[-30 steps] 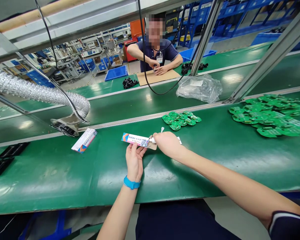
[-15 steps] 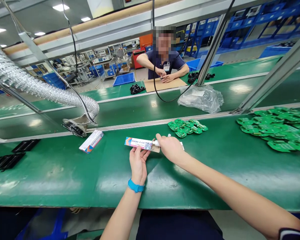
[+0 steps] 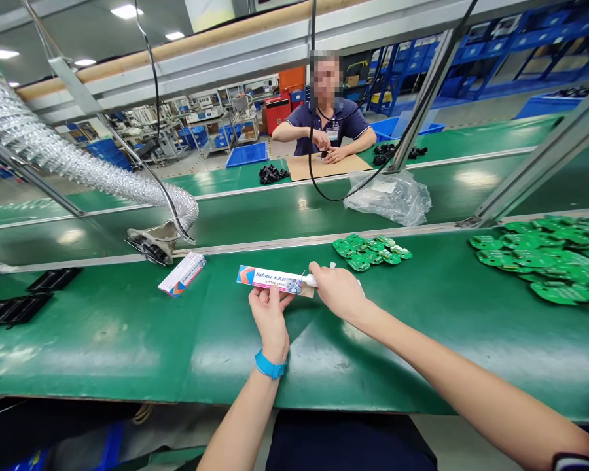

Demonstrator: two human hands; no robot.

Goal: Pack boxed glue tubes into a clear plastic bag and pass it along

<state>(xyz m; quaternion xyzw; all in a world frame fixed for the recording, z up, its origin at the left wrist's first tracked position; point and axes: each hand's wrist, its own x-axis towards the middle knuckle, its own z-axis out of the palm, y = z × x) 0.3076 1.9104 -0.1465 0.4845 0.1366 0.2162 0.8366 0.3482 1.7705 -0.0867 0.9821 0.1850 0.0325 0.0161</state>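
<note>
My left hand (image 3: pixel 269 315) grips a white tube of adhesive (image 3: pixel 269 279) with blue and orange print, held level above the green bench (image 3: pixel 127 333). My right hand (image 3: pixel 340 290) is closed round the tube's white nozzle end, fingers pinched on the cap area. A small white nozzle tip (image 3: pixel 332 265) lies just beyond my right hand. A bit of brown card shows under the tube. A blue band sits on my left wrist.
The tube's carton (image 3: pixel 182 274) lies to the left. Small green circuit boards (image 3: pixel 372 250) are heaped ahead, a bigger pile (image 3: pixel 544 258) at right. Black trays (image 3: pixel 17 304) sit far left under a foil duct (image 3: pixel 78 173). A clear bag (image 3: pixel 387 195) and a co-worker (image 3: pixel 326 118) are across the belt.
Both hands keep hold of the tube; my right hand has shifted slightly on the nozzle. The view has tipped upward and moved a little.
</note>
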